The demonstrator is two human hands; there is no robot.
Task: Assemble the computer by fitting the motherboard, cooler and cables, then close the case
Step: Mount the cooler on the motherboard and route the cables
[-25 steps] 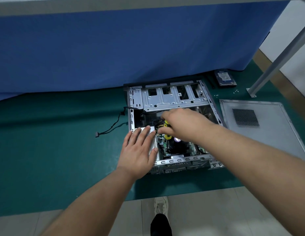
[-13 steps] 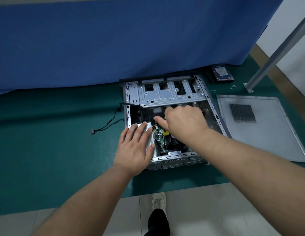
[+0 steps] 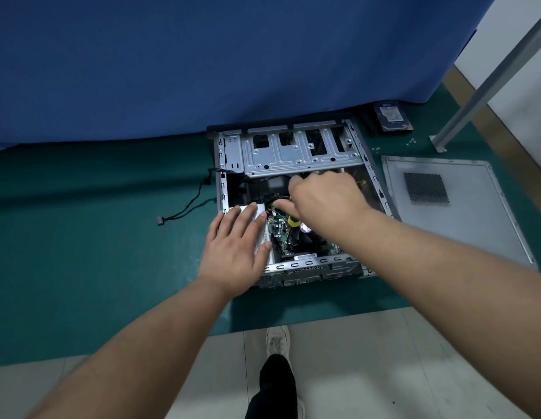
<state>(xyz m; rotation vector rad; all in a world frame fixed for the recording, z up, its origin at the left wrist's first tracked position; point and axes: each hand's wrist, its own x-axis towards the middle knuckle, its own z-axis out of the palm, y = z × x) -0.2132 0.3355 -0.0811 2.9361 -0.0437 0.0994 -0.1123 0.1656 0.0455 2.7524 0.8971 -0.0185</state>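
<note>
Case [image 3: 288,160], open side up, lies at the centre of the green mat [image 3: 81,252], its drive cage toward twelve o'clock against the blue cloth [image 3: 202,55]. At three o'clock of it, well apart, the loose side panel [image 3: 462,222] lies flat on the mat, so closing is not yet near. At one o'clock sit a hard drive [image 3: 391,116] and a few scattered screws [image 3: 411,141].

Inside the case, the motherboard [image 3: 278,229] lies toward six o'clock with the cooler [image 3: 305,235] already on it, partly hidden under the right forearm. A black cable [image 3: 184,208] trails out over the case wall at nine o'clock, its plug lying on the mat.

Left hand [image 3: 237,249] rests flat, fingers straight and spread, on the silver box at the case's eight o'clock corner, steadying it. Right hand [image 3: 322,196] reaches into the middle, fingers curled and pinching a bundle of dark wires [image 3: 273,200] just above the board; what lies at the pinch is too small to tell.

By my judgement the cable step is in hand: board and cooler look seated, leads are being routed. The next move calls for finding the right header, lining the plug up square, and pressing it home gently while the left hand braces the case.
</note>
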